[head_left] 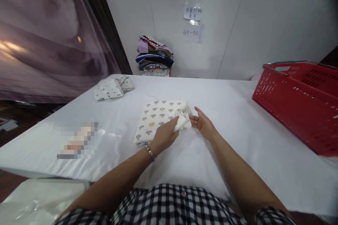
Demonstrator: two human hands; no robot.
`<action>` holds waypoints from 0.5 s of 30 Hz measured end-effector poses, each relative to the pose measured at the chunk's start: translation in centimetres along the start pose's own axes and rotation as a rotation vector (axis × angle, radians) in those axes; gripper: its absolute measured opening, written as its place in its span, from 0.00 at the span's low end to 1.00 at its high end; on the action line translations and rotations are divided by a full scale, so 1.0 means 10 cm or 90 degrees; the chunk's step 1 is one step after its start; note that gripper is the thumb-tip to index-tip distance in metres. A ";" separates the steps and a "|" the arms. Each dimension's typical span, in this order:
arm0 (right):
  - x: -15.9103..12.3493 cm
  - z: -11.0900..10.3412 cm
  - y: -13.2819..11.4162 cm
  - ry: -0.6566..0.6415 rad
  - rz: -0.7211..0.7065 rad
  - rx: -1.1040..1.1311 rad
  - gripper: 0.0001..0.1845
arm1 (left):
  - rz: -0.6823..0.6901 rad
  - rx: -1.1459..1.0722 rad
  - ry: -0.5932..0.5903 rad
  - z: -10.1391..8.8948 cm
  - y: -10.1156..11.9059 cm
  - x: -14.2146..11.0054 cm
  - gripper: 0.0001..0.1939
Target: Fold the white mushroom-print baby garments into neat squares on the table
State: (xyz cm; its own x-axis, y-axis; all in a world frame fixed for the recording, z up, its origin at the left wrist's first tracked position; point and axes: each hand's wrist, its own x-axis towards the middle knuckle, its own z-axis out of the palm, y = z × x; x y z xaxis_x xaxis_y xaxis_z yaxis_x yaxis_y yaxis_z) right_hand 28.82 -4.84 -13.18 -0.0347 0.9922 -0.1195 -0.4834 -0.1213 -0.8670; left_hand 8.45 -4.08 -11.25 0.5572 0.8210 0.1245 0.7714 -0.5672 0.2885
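Observation:
A white cloth (pixel 151 116) with grey mushroom prints lies folded into a rectangle in the middle of the table. Its right end is bunched and turned up in several layers. My left hand (pixel 165 136), with a bracelet at the wrist, grips the near right part of the cloth, fingers on top and thumb toward me. Beside the raised right end is my right hand (pixel 202 123), its palm turned inward and fingers apart. Its lower fingertips reach the cloth's edge and are partly hidden there.
White-covered table (pixel 227 168). A patterned white cloth (pixel 111 89) lies crumpled at the far left, with a blurred-out flat item (pixel 79 140) nearer me. A red basket (pixel 298 105) stands at right. Folded fabrics (pixel 154 58) are stacked behind the table, by the wall.

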 end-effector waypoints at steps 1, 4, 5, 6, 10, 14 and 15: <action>0.01 -0.02 0.01 0.026 -0.002 -0.020 0.31 | -0.014 -0.010 -0.016 -0.04 0.00 0.00 0.28; 0.05 -0.09 0.04 0.126 -0.001 -0.105 0.27 | -0.035 -0.037 -0.050 -0.08 0.00 -0.01 0.27; 0.06 -0.11 0.05 0.152 0.005 -0.128 0.25 | -0.032 -0.047 -0.053 -0.07 -0.01 -0.01 0.26; 0.07 -0.12 0.06 0.169 0.013 -0.145 0.24 | -0.024 -0.058 -0.055 -0.06 -0.01 -0.02 0.26; 0.09 -0.11 0.11 0.192 0.054 -0.205 0.26 | -0.009 -0.129 -0.043 -0.02 -0.04 -0.02 0.23; 0.08 -0.09 0.14 0.198 0.067 -0.228 0.28 | -0.096 -0.190 0.016 -0.02 -0.05 -0.01 0.23; 0.08 -0.09 0.14 0.196 0.068 -0.223 0.28 | -0.091 -0.174 0.024 0.01 -0.04 -0.02 0.23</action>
State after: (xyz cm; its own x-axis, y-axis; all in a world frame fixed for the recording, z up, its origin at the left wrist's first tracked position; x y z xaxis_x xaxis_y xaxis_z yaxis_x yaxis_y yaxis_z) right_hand 28.92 -4.21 -14.94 0.2181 0.9257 -0.3090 -0.1648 -0.2772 -0.9466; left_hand 8.01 -4.05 -11.47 0.4339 0.8957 0.0976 0.7272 -0.4121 0.5490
